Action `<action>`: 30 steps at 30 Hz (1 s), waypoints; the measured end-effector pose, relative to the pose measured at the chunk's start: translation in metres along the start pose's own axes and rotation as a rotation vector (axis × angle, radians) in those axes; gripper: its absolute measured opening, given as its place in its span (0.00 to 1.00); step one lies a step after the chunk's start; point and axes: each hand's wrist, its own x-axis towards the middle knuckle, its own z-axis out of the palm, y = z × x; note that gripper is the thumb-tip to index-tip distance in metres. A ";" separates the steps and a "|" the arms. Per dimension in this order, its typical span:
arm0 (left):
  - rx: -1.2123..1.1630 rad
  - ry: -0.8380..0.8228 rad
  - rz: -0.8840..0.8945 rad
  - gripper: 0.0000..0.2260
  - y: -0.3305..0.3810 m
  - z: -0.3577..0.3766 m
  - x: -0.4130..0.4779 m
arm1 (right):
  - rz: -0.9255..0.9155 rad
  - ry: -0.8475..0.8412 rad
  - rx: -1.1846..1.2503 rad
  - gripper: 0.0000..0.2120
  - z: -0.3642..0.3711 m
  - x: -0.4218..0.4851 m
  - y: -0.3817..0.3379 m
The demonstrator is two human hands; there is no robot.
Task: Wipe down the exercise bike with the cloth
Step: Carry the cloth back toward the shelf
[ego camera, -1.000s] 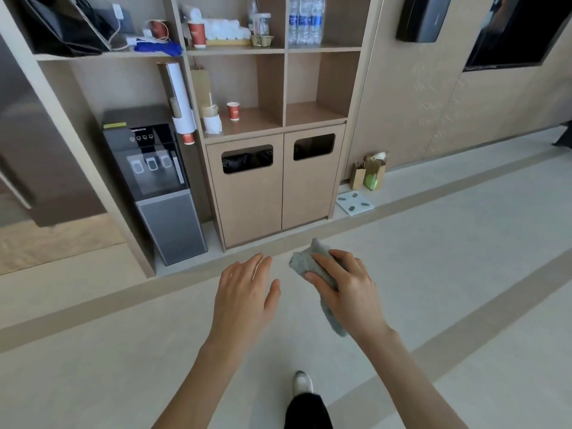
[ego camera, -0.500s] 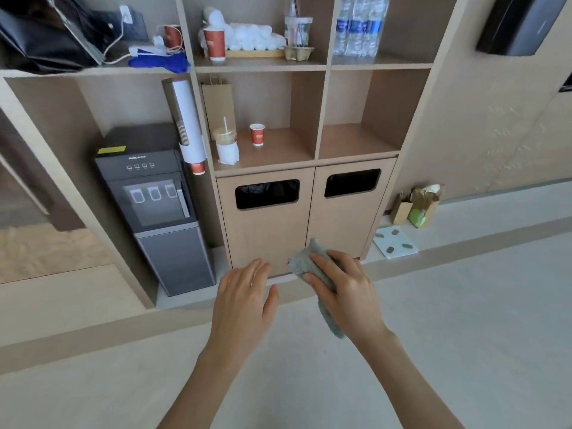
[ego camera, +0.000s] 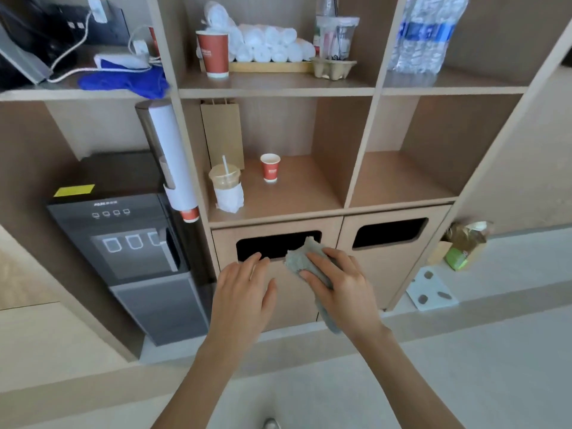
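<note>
- Your cloth (ego camera: 301, 262) is a plain, pale grey-green.
- The shelf unit (ego camera: 278, 91) in front of you is light tan wood all over.
- The large cup (ego camera: 213, 54) and the small cup (ego camera: 270, 169) are both red with white print.
- The rag (ego camera: 123, 80) is bright blue.
- The water dispenser (ego camera: 130, 243) is black and dark grey, and its sticker (ego camera: 74, 190) is yellow.
- The rolled towels (ego camera: 269, 46) are white.
- The floor scale (ego camera: 430, 289) is white with dark pads.

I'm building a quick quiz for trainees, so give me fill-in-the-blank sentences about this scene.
1. The right hand grips the grey cloth; the left hand holds ____.
2. The small red cup stands to the ____ of the lidded drink.
3. The water dispenser stands to the ____ of the bin cabinet.
Missing words: nothing; right; left.
</note>
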 end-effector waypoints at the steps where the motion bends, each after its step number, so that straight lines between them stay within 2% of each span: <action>1: 0.005 0.019 -0.004 0.15 -0.007 0.007 0.019 | -0.004 0.001 0.003 0.13 0.010 0.019 0.006; 6: 0.021 0.054 -0.015 0.16 -0.042 0.043 0.104 | -0.024 -0.015 0.038 0.14 0.063 0.105 0.035; 16: 0.029 0.014 -0.098 0.19 -0.091 0.123 0.202 | -0.077 -0.096 0.057 0.14 0.175 0.219 0.107; 26: 0.073 -0.087 -0.246 0.20 -0.114 0.183 0.266 | -0.171 -0.264 0.079 0.15 0.269 0.286 0.170; 30: 0.070 -0.121 -0.273 0.20 -0.117 0.195 0.272 | -0.184 -0.343 0.072 0.11 0.302 0.290 0.180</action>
